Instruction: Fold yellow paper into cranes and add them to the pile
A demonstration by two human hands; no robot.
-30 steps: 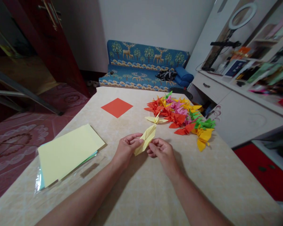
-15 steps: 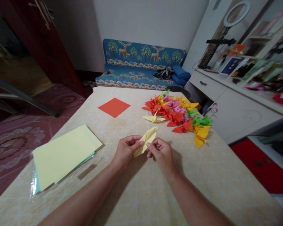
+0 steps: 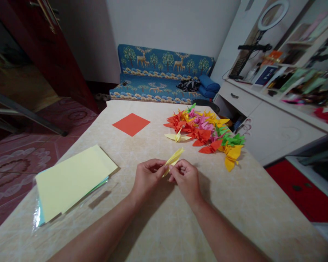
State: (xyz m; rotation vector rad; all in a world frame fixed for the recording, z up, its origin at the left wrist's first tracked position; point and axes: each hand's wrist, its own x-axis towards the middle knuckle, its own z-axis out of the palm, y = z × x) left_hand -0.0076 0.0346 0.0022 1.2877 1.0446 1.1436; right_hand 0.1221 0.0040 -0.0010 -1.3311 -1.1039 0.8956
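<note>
Between my two hands is a piece of folded yellow origami paper [image 3: 174, 157], held just above the table with its narrow tip pointing up and away. My left hand [image 3: 149, 177] pinches its left side between thumb and fingers. The thumb and fingertips of my right hand [image 3: 186, 179] close on its lower right edge. My fingers cover the lower part of the paper. Just beyond it stands a finished pale yellow paper crane [image 3: 177, 137] with spread wings.
A heap of colourful paper cranes [image 3: 205, 127] lies at the back right of the table [image 3: 164, 233]. An orange-red paper square [image 3: 131, 124] is at the back left. Nearer on the left lies a stack of yellow sheets [image 3: 76, 182] on a plastic wrapper. Beyond is a blue patterned sofa [image 3: 153, 80].
The folded yellow paper has gone from a broad, flat diamond to a narrower shape, its left part turned in between my fingers. Both hands stay in nearly the same place.
</note>
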